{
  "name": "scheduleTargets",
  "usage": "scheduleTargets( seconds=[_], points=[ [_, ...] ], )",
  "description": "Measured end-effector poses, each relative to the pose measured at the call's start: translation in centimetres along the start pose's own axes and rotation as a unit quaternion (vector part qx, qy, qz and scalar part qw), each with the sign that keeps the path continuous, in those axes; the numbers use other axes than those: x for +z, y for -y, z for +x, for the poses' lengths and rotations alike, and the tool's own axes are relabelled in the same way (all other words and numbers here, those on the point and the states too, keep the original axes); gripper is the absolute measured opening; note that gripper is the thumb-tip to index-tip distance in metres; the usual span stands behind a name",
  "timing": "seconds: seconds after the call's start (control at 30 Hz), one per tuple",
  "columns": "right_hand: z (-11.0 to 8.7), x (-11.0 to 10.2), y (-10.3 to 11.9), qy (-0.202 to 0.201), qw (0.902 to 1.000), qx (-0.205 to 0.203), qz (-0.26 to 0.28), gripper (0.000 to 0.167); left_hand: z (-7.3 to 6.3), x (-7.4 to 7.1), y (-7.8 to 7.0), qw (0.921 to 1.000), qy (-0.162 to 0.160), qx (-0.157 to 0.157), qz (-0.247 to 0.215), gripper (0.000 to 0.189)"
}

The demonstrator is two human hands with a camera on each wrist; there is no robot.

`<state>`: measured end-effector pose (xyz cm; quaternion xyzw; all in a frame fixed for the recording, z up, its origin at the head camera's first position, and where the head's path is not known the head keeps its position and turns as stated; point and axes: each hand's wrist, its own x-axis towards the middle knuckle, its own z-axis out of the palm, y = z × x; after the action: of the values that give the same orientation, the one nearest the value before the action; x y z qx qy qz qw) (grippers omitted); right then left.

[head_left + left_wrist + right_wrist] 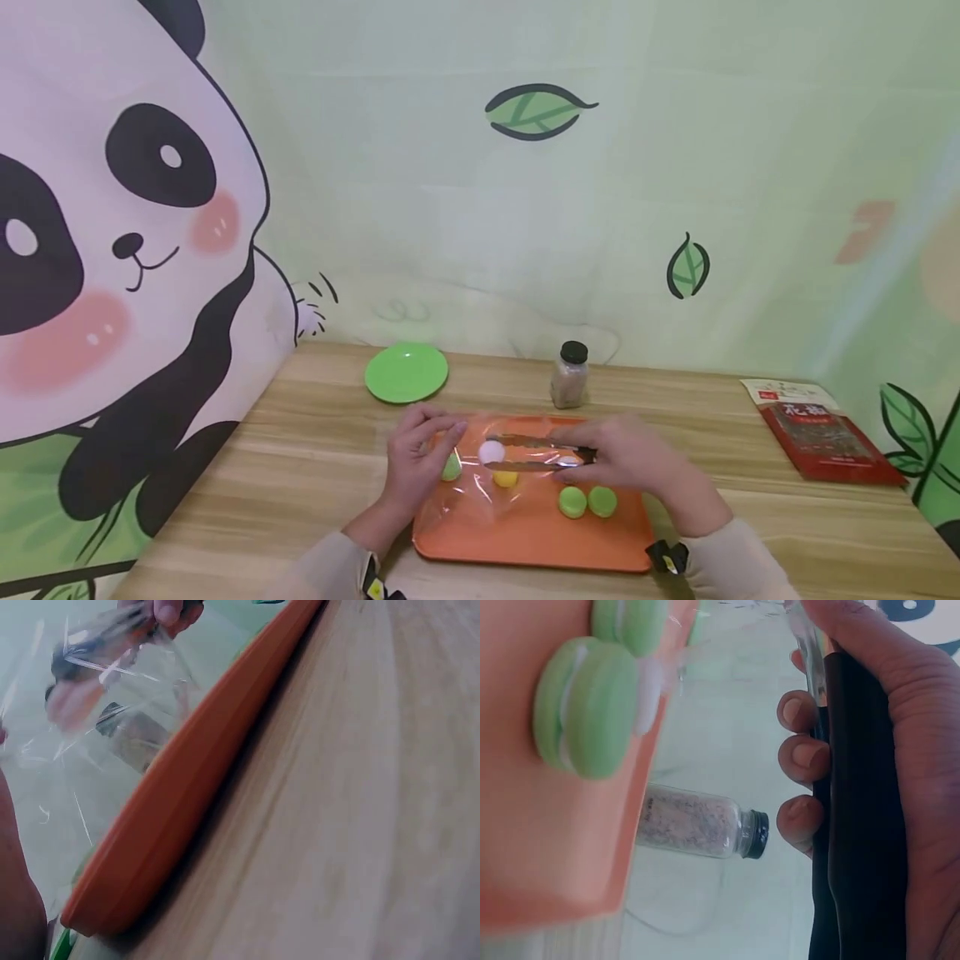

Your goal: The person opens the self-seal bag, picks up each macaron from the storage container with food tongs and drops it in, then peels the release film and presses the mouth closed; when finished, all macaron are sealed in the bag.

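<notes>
My left hand [418, 462] pinches a clear plastic bag [476, 492] above the orange tray [540, 542]. The right hand [630, 458] grips tongs [525, 440] with black handles [866, 795] and metal arms. Between the tong tips is a pale, round macaron [492, 452], at the bag; whether it is inside cannot be told. A yellow macaron [506, 480] and a green one [451, 468] show close to or through the plastic. Two green macarons [573, 502] stand side by side on the tray, below my right hand. A pale piece [649, 697] lies behind them in the right wrist view.
A green plate [407, 372] lies behind the tray at the left. Behind its right part stands a glass jar [570, 383] with a black lid. A red and white packet [821, 433] lies far right on the wooden table [315, 467]. A printed cloth hangs at the back.
</notes>
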<state>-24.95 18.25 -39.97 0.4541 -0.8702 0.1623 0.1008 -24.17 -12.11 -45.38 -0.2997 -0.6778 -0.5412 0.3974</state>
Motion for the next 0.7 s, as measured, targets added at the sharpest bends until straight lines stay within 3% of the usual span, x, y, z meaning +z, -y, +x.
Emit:
scheduleTargets(
  seconds=[0.13, 0.3, 0.5, 0.7],
  points=[
    [0.8, 0.0, 0.2, 0.010, 0.9998, 0.014, -0.006, 0.039, -0.7, 0.5, 1.1, 0.9996, 0.017, 0.008, -0.023, 0.021],
    [2.3, 0.1, 0.7, 0.006, 0.9999, -0.008, -0.013, 0.039, -1.6, 0.6, 2.7, 0.9990, 0.018, 0.012, -0.040, 0.025],
    [3.0, 1.1, 0.9, 0.012, 0.9994, -0.031, 0.002, 0.028, -1.7, 0.6, 3.0, 0.9987, 0.013, 0.030, -0.040, 0.025],
    [2.9, 1.4, 0.6, 0.006, 0.9994, -0.031, 0.012, 0.028, -1.6, 0.7, 2.9, 0.9987, 0.022, 0.031, -0.034, 0.026]
  ],
)
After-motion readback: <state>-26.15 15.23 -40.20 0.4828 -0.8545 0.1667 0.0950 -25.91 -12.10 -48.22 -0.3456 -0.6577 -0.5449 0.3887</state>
